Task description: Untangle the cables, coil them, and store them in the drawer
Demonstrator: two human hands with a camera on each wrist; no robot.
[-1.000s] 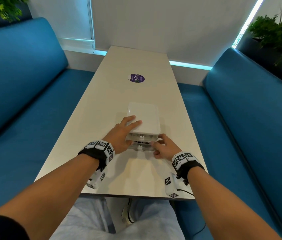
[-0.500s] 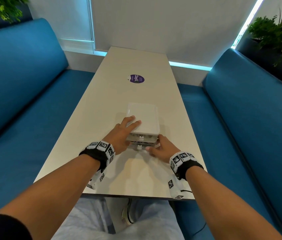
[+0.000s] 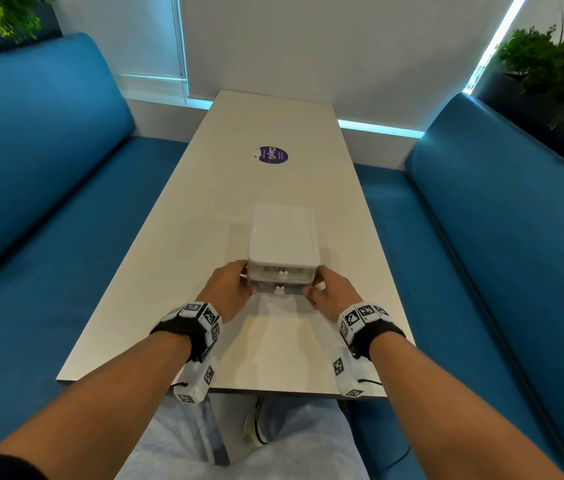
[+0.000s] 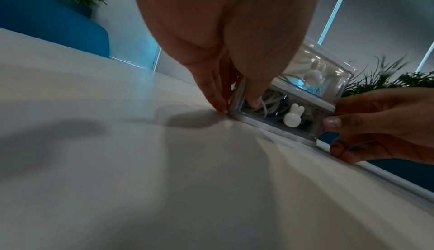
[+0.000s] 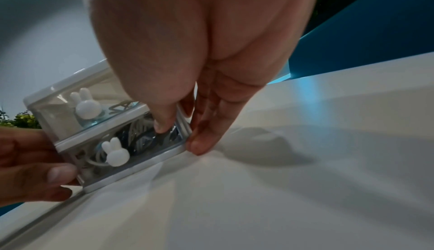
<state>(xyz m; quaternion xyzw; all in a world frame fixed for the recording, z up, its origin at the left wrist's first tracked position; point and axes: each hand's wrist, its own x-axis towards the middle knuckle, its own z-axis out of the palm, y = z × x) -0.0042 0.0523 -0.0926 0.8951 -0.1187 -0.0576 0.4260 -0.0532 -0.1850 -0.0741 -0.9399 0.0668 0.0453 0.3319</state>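
Both hands now grip drawer unit (image 3: 282, 244) sides, L hand (image 3: 228, 289) off top, R hand (image 3: 330, 292) off knob; lower drawer (image 4: 279, 116) w/ cables (image 5: 138, 137) shut: storage approx. complete.

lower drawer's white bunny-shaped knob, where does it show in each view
Head: white bunny-shaped knob sits centre frame, low on the clear two-drawer box's front, between both hands.
Left wrist: right of centre, near the right hand's thumb.
Right wrist: lower left, near the left hand's thumb.
Shared landmark: the upper drawer's matching bunny knob.
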